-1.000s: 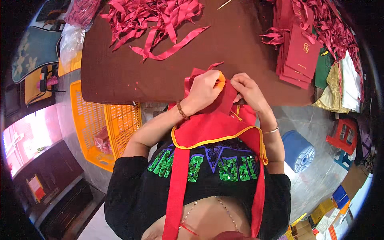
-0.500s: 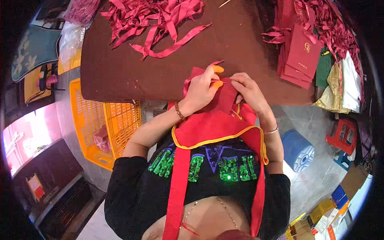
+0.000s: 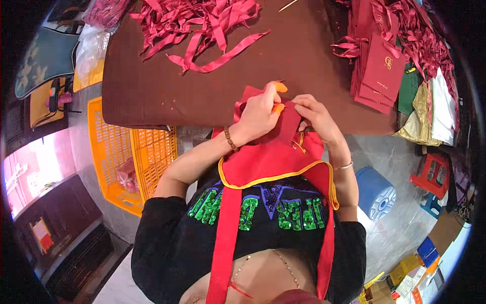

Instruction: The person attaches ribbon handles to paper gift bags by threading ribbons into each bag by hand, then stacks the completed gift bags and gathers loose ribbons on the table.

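At the near edge of the bench (image 3: 212, 96), right of its middle, we have a dark red bag (image 3: 287, 126) between our hands, its lower part overlapping the red apron (image 3: 268, 164) in our view. Left hand (image 3: 260, 114) lies over the bag's left side; the orange-covered thumb and forefinger stand apart, and we cannot tell what the fingers underneath grip. Right hand (image 3: 314, 115): thumb and forefinger together, clamped on the bag's upper right edge as far as we can judge. Whether a cord end is nipped there is too small to make out.

On working it well: we would let the right pinch steady the edge and leave the finer work to the covered left fingertips. Light pressure seems best; stiff paper of this sort probably creases under a hard squeeze. The ribbon (image 3: 237, 110) at the left side should lie clear of our fingers, or it could twist.

Its look: deep red, matt, straight-edged; the ribbon glossier and pinker. Upper left part pokes out past the left hand, which hides the middle. Colour matches the stacked bags (image 3: 382, 68) near the bench's right edge, which carry gold marks. Towards the far left corner, a ribbon heap (image 3: 195, 20), one loose strip (image 3: 223, 65) lying nearer us.
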Available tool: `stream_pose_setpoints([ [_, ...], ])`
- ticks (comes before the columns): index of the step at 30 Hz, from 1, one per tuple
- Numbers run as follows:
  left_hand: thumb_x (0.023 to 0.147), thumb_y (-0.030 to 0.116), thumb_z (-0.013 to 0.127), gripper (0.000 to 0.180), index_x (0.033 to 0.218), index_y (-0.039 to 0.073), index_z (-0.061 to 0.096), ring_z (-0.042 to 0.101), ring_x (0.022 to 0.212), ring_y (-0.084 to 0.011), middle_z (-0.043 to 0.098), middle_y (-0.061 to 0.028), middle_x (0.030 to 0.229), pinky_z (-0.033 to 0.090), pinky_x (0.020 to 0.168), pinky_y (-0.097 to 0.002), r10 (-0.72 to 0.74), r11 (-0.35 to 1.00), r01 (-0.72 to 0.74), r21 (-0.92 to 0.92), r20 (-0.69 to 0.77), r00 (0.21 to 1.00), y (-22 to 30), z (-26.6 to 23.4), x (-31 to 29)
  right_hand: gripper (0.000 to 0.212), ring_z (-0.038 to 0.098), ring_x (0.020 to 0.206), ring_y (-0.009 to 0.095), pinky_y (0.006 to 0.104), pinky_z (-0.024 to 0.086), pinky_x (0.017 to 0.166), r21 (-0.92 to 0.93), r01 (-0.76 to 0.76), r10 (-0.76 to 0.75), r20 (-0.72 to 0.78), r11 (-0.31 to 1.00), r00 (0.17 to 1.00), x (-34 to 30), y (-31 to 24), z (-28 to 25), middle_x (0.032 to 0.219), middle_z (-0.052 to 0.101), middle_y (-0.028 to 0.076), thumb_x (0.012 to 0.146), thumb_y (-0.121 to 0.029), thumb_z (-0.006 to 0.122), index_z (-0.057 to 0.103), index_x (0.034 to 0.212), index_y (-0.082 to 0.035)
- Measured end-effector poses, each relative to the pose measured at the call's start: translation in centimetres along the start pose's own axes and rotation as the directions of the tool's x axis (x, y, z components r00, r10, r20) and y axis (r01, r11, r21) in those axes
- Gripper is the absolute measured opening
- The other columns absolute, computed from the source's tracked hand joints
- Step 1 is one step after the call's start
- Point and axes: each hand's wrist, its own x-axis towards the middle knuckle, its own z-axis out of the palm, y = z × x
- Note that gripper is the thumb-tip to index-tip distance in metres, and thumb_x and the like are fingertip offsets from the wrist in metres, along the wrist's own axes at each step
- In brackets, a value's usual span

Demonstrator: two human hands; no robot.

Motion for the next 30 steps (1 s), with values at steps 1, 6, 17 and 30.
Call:
stream_pose_setpoints([
  [1, 0.076, 0.003, 0.06, 0.03, 0.104, 0.0, 0.048, 0.061, 0.072, -0.031, 0.062, -0.0139, 0.078, 0.048, 0.061, -0.0376, 0.001, 1.0, -0.001, 0.001, -0.002, 1.0, 0.0, 0.3, -0.1, 0.024, 0.056, 0.072, 0.012, 0.0204, 0.049, 0.056, -0.015, 0.016, -0.016, -0.009, 1.0, 1.0, 0.0, 0.0, 0.2, 0.11, 0.043, 0.005, 0.089, -0.013, 0.049, 0.057, 0.102, 0.006],
  [6, 0.076, 0.006, 0.061, 0.027, 0.099, 0.0, 0.049, 0.059, 0.072, -0.0317, 0.06, -0.0142, 0.076, 0.046, 0.062, -0.0406, 0.185, 0.929, -0.171, 0.329, -0.011, 0.983, 0.1, 0.9, -0.4, 0.024, 0.057, 0.075, 0.013, 0.0211, 0.051, 0.058, -0.204, 0.114, -0.121, -0.022, 0.972, 0.992, -0.5, 0.2, 0.3, 0.111, 0.042, 0.005, 0.088, -0.013, 0.052, 0.056, 0.103, 0.006],
  [17, 0.077, 0.002, 0.058, 0.04, 0.112, 0.002, 0.039, 0.06, 0.071, -0.0298, 0.059, -0.014, 0.075, 0.045, 0.059, -0.0372, -0.118, 0.977, 0.129, -0.167, 0.073, 0.99, 0.3, -0.7, 0.4, 0.027, 0.054, 0.092, 0.017, 0.0274, 0.057, 0.065, 0.218, -0.058, 0.052, 0.035, 0.974, 0.998, -0.4, 0.1, -0.5, 0.114, 0.04, 0.005, 0.09, -0.014, 0.05, 0.054, 0.105, 0.009],
  [30, 0.075, 0.0, 0.057, 0.039, 0.112, 0.002, 0.041, 0.06, 0.069, -0.0305, 0.056, -0.0137, 0.072, 0.046, 0.06, -0.0386, 0.016, 1.0, -0.015, -0.027, 0.038, 0.999, 1.1, 0.3, 0.2, 0.027, 0.055, 0.091, 0.017, 0.0274, 0.056, 0.064, 0.219, -0.046, 0.039, 0.035, 0.975, 0.999, -0.5, 0.4, -0.6, 0.114, 0.039, 0.004, 0.09, -0.014, 0.05, 0.054, 0.106, 0.008],
])
